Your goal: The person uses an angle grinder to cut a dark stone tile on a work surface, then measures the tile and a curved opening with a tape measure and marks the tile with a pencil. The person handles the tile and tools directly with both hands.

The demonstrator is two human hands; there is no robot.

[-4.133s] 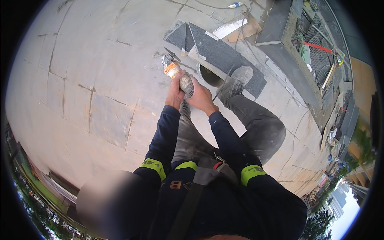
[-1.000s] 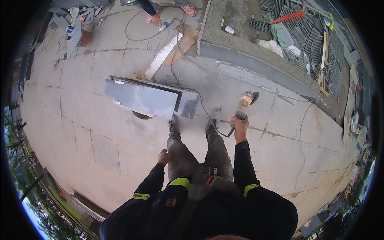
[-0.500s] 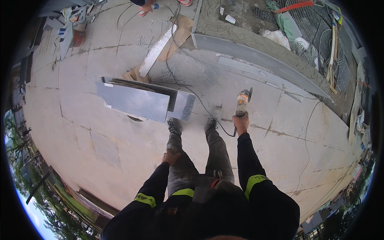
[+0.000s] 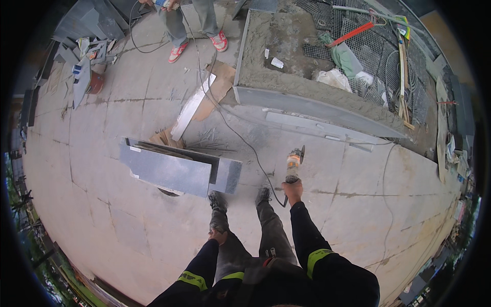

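Note:
My right hand (image 4: 293, 190) grips the body of an angle grinder (image 4: 293, 165), its disc pointing forward and its black cord trailing from the rear. My left hand (image 4: 219, 236) is low against my left trouser leg, fingers curled on the cloth. In front of my shoes lie grey stone slabs (image 4: 171, 162), overlapping, with brown board pieces (image 4: 163, 139) behind them and a round opening or container partly hidden underneath.
A co-worker (image 4: 184, 28) in red-and-white shoes stands ahead, holding a white-blue connector (image 4: 169, 5). A cement-edged raised bed (image 4: 317, 100) holds mesh and scraps at right. Cables (image 4: 240, 134) cross the paving. Offcuts and a red bucket (image 4: 97, 82) are at upper left.
Earlier both my hands held the grinder over a bent leg; now only my right does, and I stand. The co-worker has risen with the connector. The slabs and raised bed shift in view.

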